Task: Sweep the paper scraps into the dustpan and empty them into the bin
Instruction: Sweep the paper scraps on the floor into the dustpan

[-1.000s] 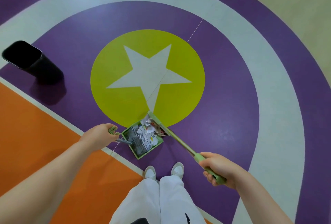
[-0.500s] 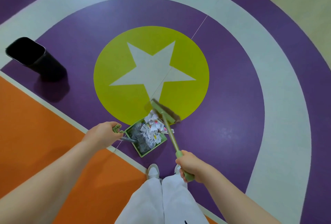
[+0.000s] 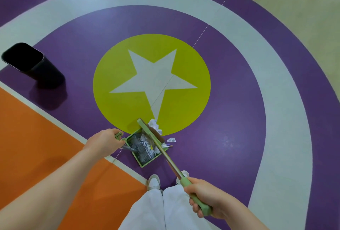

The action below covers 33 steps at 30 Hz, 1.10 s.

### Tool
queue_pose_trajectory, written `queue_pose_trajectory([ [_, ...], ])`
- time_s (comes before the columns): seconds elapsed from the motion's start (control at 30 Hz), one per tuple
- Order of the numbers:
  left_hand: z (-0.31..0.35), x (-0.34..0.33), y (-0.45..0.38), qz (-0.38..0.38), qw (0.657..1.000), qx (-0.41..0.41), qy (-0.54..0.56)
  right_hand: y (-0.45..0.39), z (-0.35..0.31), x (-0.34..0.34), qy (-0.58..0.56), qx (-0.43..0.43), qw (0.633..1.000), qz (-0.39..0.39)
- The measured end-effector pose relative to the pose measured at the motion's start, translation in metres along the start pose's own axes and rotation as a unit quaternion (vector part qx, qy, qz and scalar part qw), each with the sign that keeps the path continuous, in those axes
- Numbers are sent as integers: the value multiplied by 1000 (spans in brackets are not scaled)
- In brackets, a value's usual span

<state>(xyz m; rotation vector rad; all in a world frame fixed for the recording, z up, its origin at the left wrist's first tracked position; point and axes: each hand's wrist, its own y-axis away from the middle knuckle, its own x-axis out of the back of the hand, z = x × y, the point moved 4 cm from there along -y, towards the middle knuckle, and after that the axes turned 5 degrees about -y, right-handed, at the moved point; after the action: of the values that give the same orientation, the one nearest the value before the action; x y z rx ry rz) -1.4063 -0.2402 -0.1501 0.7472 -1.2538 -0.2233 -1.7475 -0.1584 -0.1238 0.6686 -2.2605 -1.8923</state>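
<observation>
A green dustpan (image 3: 145, 163) sits on the purple floor in front of my feet, with white paper scraps inside it. My left hand (image 3: 104, 142) grips the dustpan handle (image 3: 119, 136). My right hand (image 3: 204, 197) holds the green broom (image 3: 165, 153) by its handle grip. The broom head (image 3: 147, 128) lies across the far end of the dustpan. A small pile of paper scraps (image 3: 154, 124) lies on the floor beyond the broom head, and one loose scrap (image 3: 171, 139) lies to the right of the pan.
A black bin (image 3: 29, 64) stands on the floor at the far left, open side up. My white shoes (image 3: 154, 182) and trousers are just below the dustpan. The floor bears a yellow circle with a white star (image 3: 154, 80), and an orange area to the left.
My right hand moved right and back, swinging the broom head leftward across the dustpan mouth. Some scraps now lie outside the pan beyond the broom. My left hand held the dustpan still.
</observation>
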Motion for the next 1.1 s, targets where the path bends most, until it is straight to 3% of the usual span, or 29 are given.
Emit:
queue_pose_trajectory([
  [0.13,-2,1,2,-2,1000,-2,-2,17,6,3,-44,14,999,2],
  [0.37,-4,-4,5,4,1000,-3,-1,49,-9,15,-17,58,998,18],
  [0.73,-4,-5,4,0,1000,-9,-8,47,-77,30,200,89,972,84],
  [0.83,-5,-4,4,-2,1000,-9,-9,14,-96,28,313,96,936,130],
  [1.03,-5,-5,4,0,1000,-10,-17,-39,-101,26,557,119,785,242],
  [1.1,-5,-3,4,0,1000,-11,-15,-48,-89,30,585,96,764,255],
])
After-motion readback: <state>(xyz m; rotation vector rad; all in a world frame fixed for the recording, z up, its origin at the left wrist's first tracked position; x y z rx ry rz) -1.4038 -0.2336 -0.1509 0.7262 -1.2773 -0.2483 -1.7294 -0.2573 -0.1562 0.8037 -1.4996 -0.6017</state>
